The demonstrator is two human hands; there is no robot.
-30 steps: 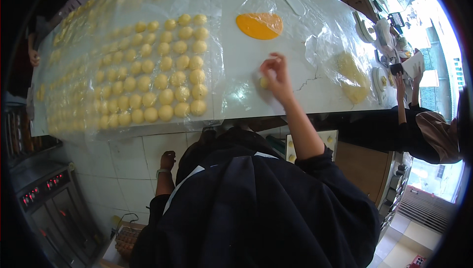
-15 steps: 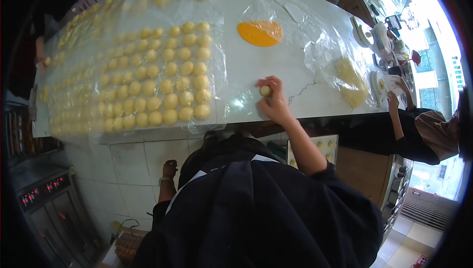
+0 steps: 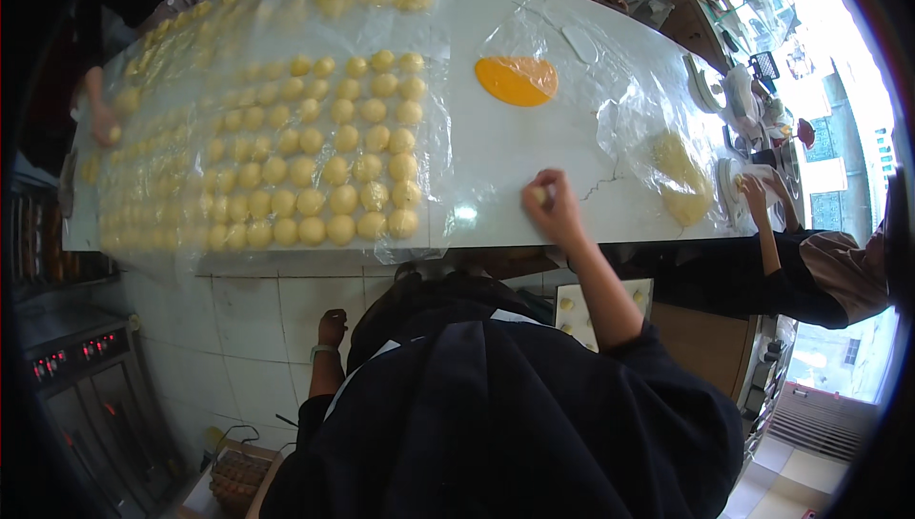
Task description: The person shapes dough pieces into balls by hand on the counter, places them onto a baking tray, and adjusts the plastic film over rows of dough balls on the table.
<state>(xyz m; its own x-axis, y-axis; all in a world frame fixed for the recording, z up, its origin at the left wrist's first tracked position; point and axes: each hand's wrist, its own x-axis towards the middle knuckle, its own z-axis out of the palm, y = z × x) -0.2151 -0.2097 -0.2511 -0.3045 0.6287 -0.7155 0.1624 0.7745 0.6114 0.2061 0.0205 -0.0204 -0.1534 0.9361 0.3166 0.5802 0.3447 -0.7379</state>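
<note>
My right hand [image 3: 554, 210] is over the white table [image 3: 496, 152], its fingers curled around a small pale yellow dough ball [image 3: 540, 195] that shows between thumb and fingers. Down by my side, away from the table, hangs my left hand [image 3: 332, 327] with its fingers curled in and nothing visible in them. Left of my right hand, rows of round dough balls [image 3: 340, 228] lie under a clear plastic sheet [image 3: 437, 128]. A large mass of yellow dough [image 3: 679, 181] sits on the right, partly under thin plastic.
An orange oval scraper [image 3: 519, 90] lies partly under plastic, near a white scraper [image 3: 579, 45]. Another person's hand [image 3: 107, 126] moves at the left end; a co-worker's hands [image 3: 753, 200] are by a scale [image 3: 732, 185] at the right. Below the edge stands a tray of dough pieces [image 3: 569, 314].
My right hand has closed further around the dough ball and shifted slightly right and down in view. The view itself has moved a little. At the left, the other person's hand has moved.
</note>
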